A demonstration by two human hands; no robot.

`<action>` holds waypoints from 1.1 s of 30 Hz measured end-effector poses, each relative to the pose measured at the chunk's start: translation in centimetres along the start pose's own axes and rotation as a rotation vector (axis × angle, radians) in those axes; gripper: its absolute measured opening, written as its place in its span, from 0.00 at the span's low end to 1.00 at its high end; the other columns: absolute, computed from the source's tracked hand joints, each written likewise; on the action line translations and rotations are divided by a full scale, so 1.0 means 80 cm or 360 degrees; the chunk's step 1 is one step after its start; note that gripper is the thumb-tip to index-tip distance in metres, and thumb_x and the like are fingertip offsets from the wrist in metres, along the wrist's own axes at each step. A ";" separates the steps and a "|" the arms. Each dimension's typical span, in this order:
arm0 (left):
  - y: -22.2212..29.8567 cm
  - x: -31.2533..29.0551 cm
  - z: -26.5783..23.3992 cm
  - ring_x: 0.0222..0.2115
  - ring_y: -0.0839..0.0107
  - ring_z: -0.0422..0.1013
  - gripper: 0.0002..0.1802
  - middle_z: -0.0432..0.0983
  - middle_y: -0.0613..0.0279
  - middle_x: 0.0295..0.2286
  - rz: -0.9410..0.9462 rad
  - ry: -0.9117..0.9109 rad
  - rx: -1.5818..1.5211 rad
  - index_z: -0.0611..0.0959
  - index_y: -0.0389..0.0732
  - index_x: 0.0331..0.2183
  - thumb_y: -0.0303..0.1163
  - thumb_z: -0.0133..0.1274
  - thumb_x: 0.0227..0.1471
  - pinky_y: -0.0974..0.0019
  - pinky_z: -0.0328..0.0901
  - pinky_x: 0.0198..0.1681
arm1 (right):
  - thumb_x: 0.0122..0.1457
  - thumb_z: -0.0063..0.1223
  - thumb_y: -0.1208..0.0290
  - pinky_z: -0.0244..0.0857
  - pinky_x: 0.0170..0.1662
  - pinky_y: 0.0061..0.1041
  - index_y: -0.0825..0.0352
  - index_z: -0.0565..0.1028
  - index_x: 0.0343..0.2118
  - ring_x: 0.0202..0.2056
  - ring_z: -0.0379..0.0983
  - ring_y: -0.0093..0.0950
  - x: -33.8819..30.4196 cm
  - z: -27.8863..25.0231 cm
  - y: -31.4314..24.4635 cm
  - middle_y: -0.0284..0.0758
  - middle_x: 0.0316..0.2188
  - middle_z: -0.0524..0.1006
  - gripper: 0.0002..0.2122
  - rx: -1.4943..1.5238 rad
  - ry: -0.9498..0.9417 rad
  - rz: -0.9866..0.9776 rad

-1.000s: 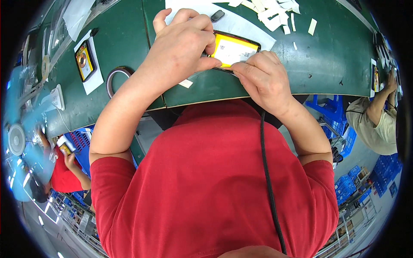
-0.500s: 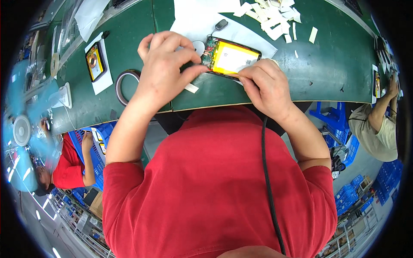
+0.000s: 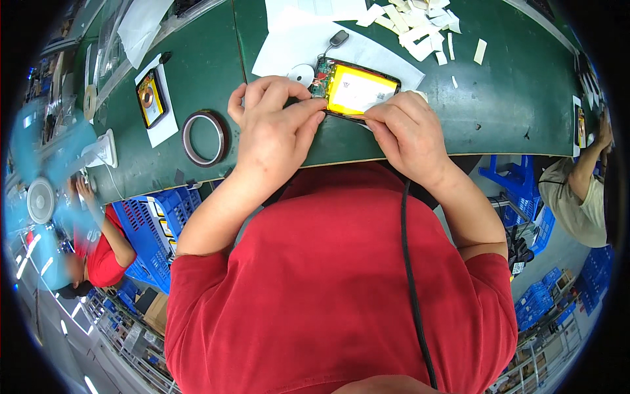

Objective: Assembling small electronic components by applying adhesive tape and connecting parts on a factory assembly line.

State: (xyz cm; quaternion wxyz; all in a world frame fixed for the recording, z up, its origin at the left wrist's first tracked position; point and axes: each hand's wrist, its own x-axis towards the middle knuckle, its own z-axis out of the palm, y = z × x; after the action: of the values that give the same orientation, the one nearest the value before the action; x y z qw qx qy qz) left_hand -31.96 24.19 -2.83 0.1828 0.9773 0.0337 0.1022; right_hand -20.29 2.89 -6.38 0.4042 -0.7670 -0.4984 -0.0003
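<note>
- Left hand (image 3: 275,128): fingers curled, fingertips pinching the left end of the open device (image 3: 354,90), right by its exposed green board.
- Right hand (image 3: 410,131): fingertips pressed together on the device's near edge, gripping it from the right.
- Device: black shell, yellow battery facing up, held between both hands at the near edge of the green bench (image 3: 512,98), partly over a white sheet (image 3: 295,49). A thin lead runs from it to a small grey part (image 3: 338,37) further back.
- Risk: fingers sit close to the board and battery; a hard squeeze or a slip could likely dent the cell or tug the lead loose.
- Risk: device hangs near the bench edge, so a lost grip could drop it into the lap.
- Bench: tape roll (image 3: 205,138) left of the hands, a second device (image 3: 150,98) on a paper beyond it, white paper scraps (image 3: 420,29) scattered at the back.
- Room: blue crates (image 3: 154,230) under the bench; a person in red at lower left, another seated at far right; small fan (image 3: 41,199) at left.
</note>
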 end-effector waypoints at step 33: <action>-0.012 -0.024 0.026 0.56 0.69 0.64 0.29 0.72 0.73 0.54 0.0480 -0.0067 0.0449 0.81 0.48 0.52 0.46 0.63 0.47 0.39 0.34 0.66 | 0.54 0.64 0.76 0.66 0.39 0.36 0.63 0.78 0.35 0.32 0.71 0.36 0.001 -0.001 -0.002 0.34 0.29 0.71 0.07 0.0019 0.0020 -0.0032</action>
State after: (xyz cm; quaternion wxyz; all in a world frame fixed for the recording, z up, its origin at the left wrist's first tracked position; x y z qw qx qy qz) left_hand -33.38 24.16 -5.43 0.0272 0.9891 -0.1029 0.1022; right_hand -20.31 2.93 -6.19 0.4119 -0.7594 -0.5036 -0.0061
